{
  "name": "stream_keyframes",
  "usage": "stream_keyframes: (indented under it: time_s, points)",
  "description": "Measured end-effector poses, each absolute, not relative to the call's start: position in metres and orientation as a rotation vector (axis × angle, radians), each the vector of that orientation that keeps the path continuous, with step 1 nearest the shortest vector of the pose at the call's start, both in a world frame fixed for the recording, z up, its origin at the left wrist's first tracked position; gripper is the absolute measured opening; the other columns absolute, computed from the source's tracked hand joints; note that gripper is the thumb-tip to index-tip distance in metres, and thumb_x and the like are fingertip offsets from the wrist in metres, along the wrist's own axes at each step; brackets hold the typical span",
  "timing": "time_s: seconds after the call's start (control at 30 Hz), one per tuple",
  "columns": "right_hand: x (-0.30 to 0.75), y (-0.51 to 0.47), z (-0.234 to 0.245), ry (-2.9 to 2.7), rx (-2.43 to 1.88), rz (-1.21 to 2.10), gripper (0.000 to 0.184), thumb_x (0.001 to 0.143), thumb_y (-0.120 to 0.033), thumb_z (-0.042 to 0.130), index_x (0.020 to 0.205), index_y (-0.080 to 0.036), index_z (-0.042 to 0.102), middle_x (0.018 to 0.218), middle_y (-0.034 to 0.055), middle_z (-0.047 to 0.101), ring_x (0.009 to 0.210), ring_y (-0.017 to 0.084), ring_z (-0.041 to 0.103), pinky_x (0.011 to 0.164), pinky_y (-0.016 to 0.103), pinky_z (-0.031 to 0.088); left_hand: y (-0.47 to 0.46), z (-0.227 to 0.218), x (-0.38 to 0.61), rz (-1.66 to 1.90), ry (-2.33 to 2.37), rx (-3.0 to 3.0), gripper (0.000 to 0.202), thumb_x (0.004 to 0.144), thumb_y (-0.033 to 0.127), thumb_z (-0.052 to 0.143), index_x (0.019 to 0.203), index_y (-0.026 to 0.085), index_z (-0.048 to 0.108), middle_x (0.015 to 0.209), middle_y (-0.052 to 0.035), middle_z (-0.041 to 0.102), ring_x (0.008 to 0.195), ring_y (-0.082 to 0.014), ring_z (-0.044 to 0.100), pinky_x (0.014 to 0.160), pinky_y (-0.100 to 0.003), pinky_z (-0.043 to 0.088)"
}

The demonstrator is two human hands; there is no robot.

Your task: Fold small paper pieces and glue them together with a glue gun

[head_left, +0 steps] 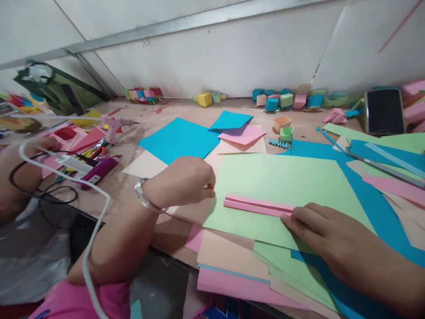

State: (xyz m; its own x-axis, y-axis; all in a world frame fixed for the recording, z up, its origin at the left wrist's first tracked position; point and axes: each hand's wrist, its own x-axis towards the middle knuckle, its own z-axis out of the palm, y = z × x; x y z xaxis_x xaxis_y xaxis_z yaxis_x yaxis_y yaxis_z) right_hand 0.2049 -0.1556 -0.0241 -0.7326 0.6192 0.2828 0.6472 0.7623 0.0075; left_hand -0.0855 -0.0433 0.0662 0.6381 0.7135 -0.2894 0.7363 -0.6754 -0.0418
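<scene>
My right hand (335, 243) pinches the right end of a folded pink paper strip (255, 204) between thumb and fingers. The strip has a lengthwise crease and lies over a large light green sheet (282, 177). My left hand (186, 180), with a silver bangle on the wrist, is closed just above the green sheet's left edge. Its fingers curl under, and what they hold, if anything, is hidden. A gap separates it from the strip's left end. Blue sheets (179, 139) and a pink sheet (242, 134) lie beyond my hands.
Small folded paper boxes (286, 134) and linked paper cubes (272, 104) stand toward the wall. A phone (384, 110) leans at right near scissors (388, 166). At left are a pink glue gun (111, 128), a purple power strip (99, 172), a white cable (89, 239) and another person's arm (20, 177).
</scene>
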Motion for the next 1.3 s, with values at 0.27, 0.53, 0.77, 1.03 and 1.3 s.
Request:
stream_keyframes:
  time_s: [0.27, 0.53, 0.77, 1.03, 1.3]
  points:
    - [0.205, -0.153, -0.025, -2.681, -0.996, -0.154, 0.030, 0.095, -0.010, 0.036, 0.113, -0.009, 0.060, 0.084, 0.0086, 0.058, 0.071, 0.018, 0.048, 0.062, 0.032, 0.035, -0.049, 0.032, -0.053, 0.045, 0.881, 2.713, 0.020, 0.084, 0.034, 0.068, 0.097, 0.019, 0.071, 0.088, -0.0044, 0.066, 0.080, -0.0158, 0.059, 0.069, -0.025, 0.041]
    - [0.206, -0.151, -0.024, -2.429, -1.146, -0.129, 0.021, 0.093, -0.013, 0.045, 0.090, -0.016, 0.066, 0.086, 0.0079, 0.063, 0.074, 0.018, 0.052, 0.062, 0.031, 0.036, -0.056, 0.015, -0.041, 0.058, 0.917, 2.463, 0.004, 0.076, 0.014, 0.069, 0.078, 0.016, 0.067, 0.074, 0.0008, 0.063, 0.067, -0.0119, 0.054, 0.060, -0.022, 0.039]
    - [0.215, -0.137, -0.030, -2.323, -1.276, -0.056, 0.018, 0.091, -0.019, 0.051, 0.084, -0.017, 0.068, 0.079, 0.0064, 0.062, 0.075, 0.018, 0.055, 0.064, 0.031, 0.038, -0.058, 0.014, -0.042, 0.107, 0.785, 2.563, 0.009, 0.084, 0.014, 0.061, 0.079, 0.016, 0.068, 0.079, -0.0021, 0.062, 0.072, -0.0129, 0.056, 0.065, -0.023, 0.042]
    - [0.214, -0.144, -0.013, -2.560, -1.230, -0.344, 0.025, 0.089, -0.005, 0.047, 0.076, -0.016, 0.066, 0.076, 0.0062, 0.062, 0.076, 0.020, 0.053, 0.067, 0.033, 0.032, -0.060, 0.016, -0.046, 0.092, 0.516, 2.754, 0.022, 0.092, 0.016, 0.050, 0.087, 0.022, 0.071, 0.077, -0.0017, 0.057, 0.068, -0.0116, 0.053, 0.061, -0.023, 0.039]
    - [0.209, -0.158, -0.004, -2.695, -1.171, -0.522, 0.026, 0.082, -0.001, 0.047, 0.071, -0.016, 0.064, 0.073, 0.0081, 0.062, 0.069, 0.020, 0.049, 0.068, 0.037, 0.031, -0.066, 0.022, -0.042, 0.062, 0.436, 2.947, 0.018, 0.093, 0.020, 0.053, 0.085, 0.018, 0.069, 0.081, -0.0046, 0.061, 0.075, -0.0156, 0.055, 0.067, -0.027, 0.043]
